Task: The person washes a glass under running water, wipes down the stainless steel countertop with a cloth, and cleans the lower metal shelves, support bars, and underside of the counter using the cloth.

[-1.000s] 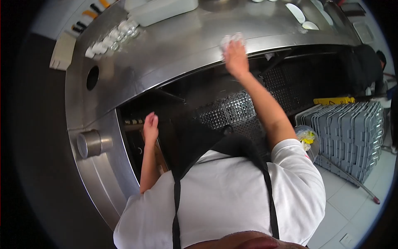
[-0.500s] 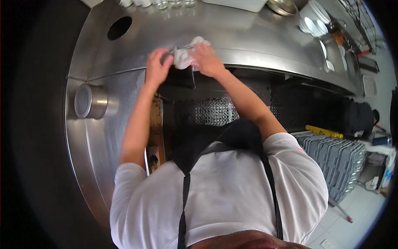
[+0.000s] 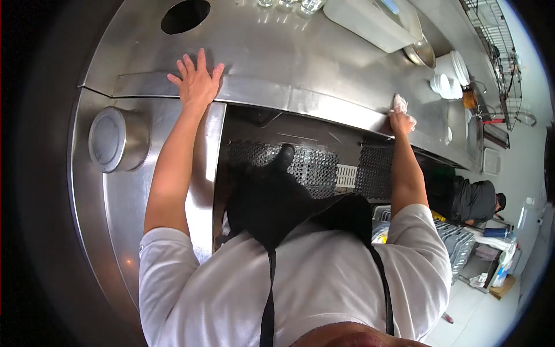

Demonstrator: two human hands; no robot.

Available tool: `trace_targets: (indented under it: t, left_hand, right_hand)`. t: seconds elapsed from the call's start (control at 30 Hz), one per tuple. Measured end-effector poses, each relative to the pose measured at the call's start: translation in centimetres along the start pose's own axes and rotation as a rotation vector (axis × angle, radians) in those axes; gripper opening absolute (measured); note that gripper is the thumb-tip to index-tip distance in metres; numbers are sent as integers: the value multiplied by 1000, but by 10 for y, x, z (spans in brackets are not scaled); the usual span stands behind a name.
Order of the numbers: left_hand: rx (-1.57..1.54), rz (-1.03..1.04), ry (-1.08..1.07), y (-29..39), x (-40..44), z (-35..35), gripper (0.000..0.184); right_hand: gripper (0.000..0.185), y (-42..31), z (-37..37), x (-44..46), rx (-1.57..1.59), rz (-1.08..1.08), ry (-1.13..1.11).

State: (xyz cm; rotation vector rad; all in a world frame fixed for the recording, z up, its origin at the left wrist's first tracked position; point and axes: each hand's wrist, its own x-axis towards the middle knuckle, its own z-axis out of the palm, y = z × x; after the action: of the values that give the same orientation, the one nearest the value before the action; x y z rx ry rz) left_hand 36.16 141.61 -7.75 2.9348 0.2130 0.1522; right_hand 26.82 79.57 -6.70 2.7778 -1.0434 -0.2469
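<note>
My left hand [image 3: 198, 84] lies flat with spread fingers on the front edge of the steel counter [image 3: 272, 58], holding nothing. Far to the right, my right hand [image 3: 401, 122] is closed around a white cloth [image 3: 399, 104], which touches the counter near its front rim. Part of the cloth is hidden inside the fist. A round hole [image 3: 185, 16] in the counter lies beyond my left hand. To the left, a lidded steel pot [image 3: 118, 140] stands on the side counter.
Glasses [image 3: 286, 3], a white bin [image 3: 370, 26], a metal bowl [image 3: 421, 53] and white tubs [image 3: 454, 69] line the counter's back. A wire rack [image 3: 497, 55] hangs at right. Grey crates [image 3: 457, 243] stand behind my right arm. Another person [image 3: 477, 199] bends over farther right.
My hands have moved apart. The right one has carried the cloth far right along the counter edge, while the left has flattened onto the counter. The whole view has shifted.
</note>
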Motion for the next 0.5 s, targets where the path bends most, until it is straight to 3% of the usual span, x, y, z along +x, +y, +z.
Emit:
trace_targets:
  t: [0.07,0.1,0.13,0.17,0.2,0.23,0.27,0.3,0.33,0.43,0.5]
  left_hand:
    - [19,2,13,2,4,0,78]
    - [24,2,7,3,6,-1,78]
    - [32,4,-3,3,6,-1,78]
    - [41,7,-14,4,6,-1,79]
    - [52,0,-24,4,8,-1,79]
    - [62,-7,-35,4,10,-1,79]
    - [71,-14,-49,6,10,0,79]
    - [74,-18,-48,5,9,2,79]
    - [77,-19,-42,2,10,5,78]
    - [44,-21,-63,3,11,5,79]
    - [8,-33,-55,-3,14,9,82]
  right_hand:
    - [73,-31,27,53,-27,-128,0]
    - [65,-72,32,46,10,-136,257]
    - [53,-111,11,32,1,-371,291]
    - [44,-143,55,75,-78,-502,516]
    - [37,-200,27,60,0,-536,400]
    - [49,-256,17,47,157,-622,423]
    - [44,-303,5,19,230,-810,556]
    - [41,-336,-34,-29,48,-1003,402]
    - [38,-381,-6,-48,754,-872,94]
    - [39,-424,-24,-127,561,-1513,33]
    - [41,-399,-11,-122,623,-1440,50]
